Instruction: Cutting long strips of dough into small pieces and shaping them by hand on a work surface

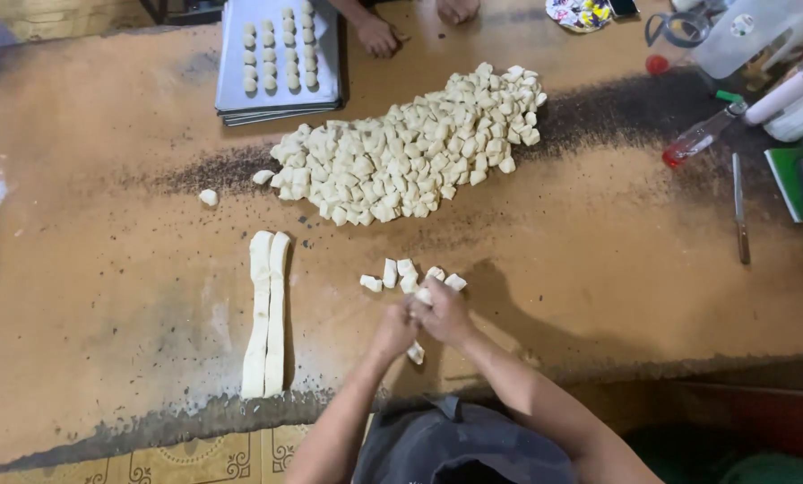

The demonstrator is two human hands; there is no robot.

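My left hand (392, 330) and my right hand (444, 312) meet near the table's front edge, both closed on a pale strip of dough (416, 351) whose end hangs below them. Just beyond my fingers lie several small cut dough pieces (408, 274). Two long dough strips (267, 314) lie side by side to the left. A big heap of cut dough pieces (410, 148) fills the middle of the brown table (599, 260).
A metal baking tray (278, 99) with rows of small dough balls sits at the far side, with another person's hand (376, 36) beside it. At right lie a knife (740, 211), a red-capped bottle (702, 136), a clear container (751, 31) and a green book (800, 184).
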